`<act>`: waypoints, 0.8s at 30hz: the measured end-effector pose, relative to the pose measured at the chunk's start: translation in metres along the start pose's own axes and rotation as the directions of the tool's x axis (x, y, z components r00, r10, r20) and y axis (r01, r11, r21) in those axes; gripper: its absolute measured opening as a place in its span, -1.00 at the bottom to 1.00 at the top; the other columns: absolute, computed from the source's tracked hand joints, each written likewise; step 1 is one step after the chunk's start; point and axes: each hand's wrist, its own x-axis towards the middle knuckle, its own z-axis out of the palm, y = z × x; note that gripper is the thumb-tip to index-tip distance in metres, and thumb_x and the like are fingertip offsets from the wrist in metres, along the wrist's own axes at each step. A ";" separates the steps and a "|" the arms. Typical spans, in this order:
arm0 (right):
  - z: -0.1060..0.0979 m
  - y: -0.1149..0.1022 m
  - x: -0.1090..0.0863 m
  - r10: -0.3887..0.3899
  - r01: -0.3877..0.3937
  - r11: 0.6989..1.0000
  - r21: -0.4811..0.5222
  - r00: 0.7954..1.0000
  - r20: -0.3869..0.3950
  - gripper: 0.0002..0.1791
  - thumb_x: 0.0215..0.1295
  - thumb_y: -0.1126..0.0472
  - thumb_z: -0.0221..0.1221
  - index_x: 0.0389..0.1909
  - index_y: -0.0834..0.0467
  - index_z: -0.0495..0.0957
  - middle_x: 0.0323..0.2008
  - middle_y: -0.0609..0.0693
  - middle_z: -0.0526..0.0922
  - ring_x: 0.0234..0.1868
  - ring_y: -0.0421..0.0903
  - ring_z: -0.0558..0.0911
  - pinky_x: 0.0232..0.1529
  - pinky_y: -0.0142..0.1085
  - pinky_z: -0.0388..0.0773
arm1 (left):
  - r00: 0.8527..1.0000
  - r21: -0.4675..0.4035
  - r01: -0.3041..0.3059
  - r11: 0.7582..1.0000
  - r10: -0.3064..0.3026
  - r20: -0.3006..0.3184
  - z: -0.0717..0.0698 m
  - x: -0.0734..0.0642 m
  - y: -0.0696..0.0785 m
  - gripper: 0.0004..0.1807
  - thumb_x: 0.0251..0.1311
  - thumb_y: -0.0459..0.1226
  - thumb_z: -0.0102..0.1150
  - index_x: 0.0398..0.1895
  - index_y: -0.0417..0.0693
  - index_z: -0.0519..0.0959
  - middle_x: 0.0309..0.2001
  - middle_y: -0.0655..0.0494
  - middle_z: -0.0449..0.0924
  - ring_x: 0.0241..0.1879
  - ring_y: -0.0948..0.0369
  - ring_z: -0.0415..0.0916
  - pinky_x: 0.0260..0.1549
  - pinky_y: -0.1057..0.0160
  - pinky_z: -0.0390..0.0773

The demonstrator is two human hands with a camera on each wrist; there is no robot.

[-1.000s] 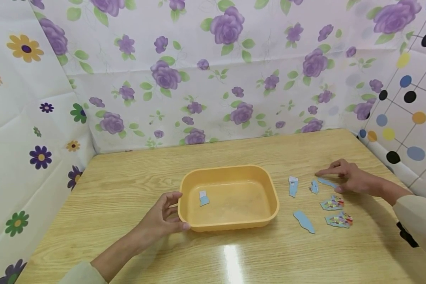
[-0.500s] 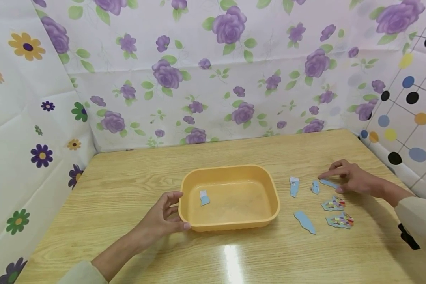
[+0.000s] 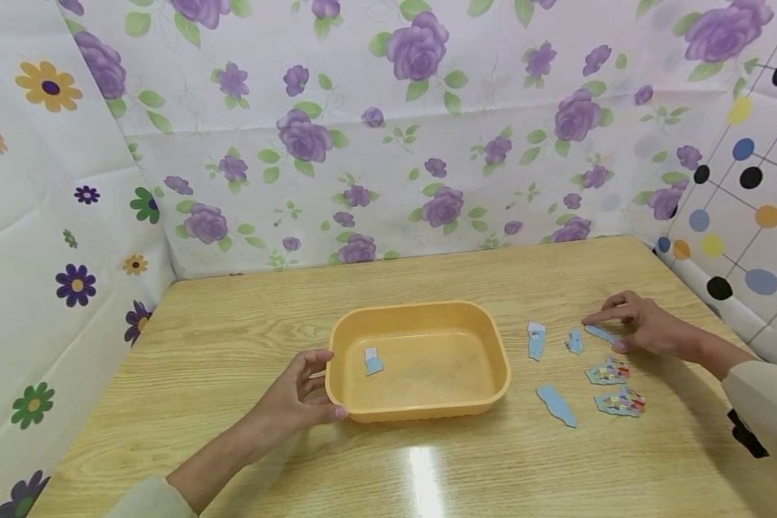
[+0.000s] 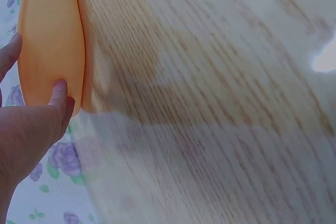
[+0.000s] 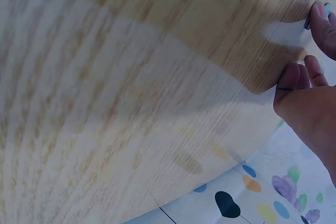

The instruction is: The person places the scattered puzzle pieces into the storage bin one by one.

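My left hand [image 3: 294, 396] holds the left corner of a yellow plastic tray [image 3: 421, 414], thumb on its front wall and fingers by its left end. In the left wrist view the thumb lies against the tray wall [image 4: 52, 40]. Inside the tray lies a small white-and-blue puzzle piece [image 3: 373, 362]. At the right, my right hand [image 3: 650, 327] holds a narrow blue puzzle piece [image 3: 600, 333] lengthwise between forefinger and thumb, at or near table level. The right wrist view shows only an edge of that piece [image 5: 307, 23].
Several other flat puzzle pieces lie right of the tray: a white-topped blue one [image 3: 536, 341], a small one [image 3: 575, 342], two colourful ones [image 3: 607, 371] and a plain blue one [image 3: 556, 405]. Flowered cloth [image 3: 369, 180] walls the wooden table [image 3: 265, 309] behind and at the sides.
The view shifted slightly. Both hands keep nearly the same positions, and the tray and pieces stay where they were.
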 end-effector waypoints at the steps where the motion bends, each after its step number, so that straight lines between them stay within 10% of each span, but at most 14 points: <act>1: 0.000 0.001 0.000 -0.003 0.003 1.000 0.000 1.000 0.001 -0.49 -0.01 0.35 0.41 0.05 0.13 0.63 0.02 0.07 0.34 -0.09 -0.34 0.27 -0.18 -0.44 0.40 | 1.000 0.001 -0.001 1.000 0.001 -0.001 0.000 0.000 0.000 -0.02 -0.03 -0.33 0.47 0.39 -0.12 0.02 0.44 -0.10 0.02 0.38 -0.12 0.12 0.18 0.32 0.49; 12: 0.000 0.001 -0.002 -0.030 0.031 0.999 0.029 0.999 -0.009 -0.48 0.02 0.33 0.40 0.09 0.16 0.60 0.02 0.07 0.34 -0.06 -0.45 0.25 -0.15 -0.51 0.40 | 1.000 -0.022 0.001 1.000 -0.001 -0.011 0.000 0.001 0.000 -0.02 -0.05 -0.35 0.48 0.37 -0.10 0.04 0.43 -0.08 0.05 0.38 -0.09 0.13 0.19 0.32 0.49; 24: -0.004 -0.005 0.001 0.079 -0.080 0.997 0.017 0.996 0.032 -0.47 0.06 0.31 0.39 0.12 0.22 0.56 0.08 0.26 0.31 0.02 0.10 0.33 -0.14 -0.36 0.44 | 1.000 -0.010 0.006 1.000 -0.006 -0.021 0.000 0.001 -0.001 -0.03 -0.05 -0.34 0.49 0.37 -0.10 0.05 0.43 -0.06 0.05 0.38 -0.08 0.13 0.19 0.34 0.48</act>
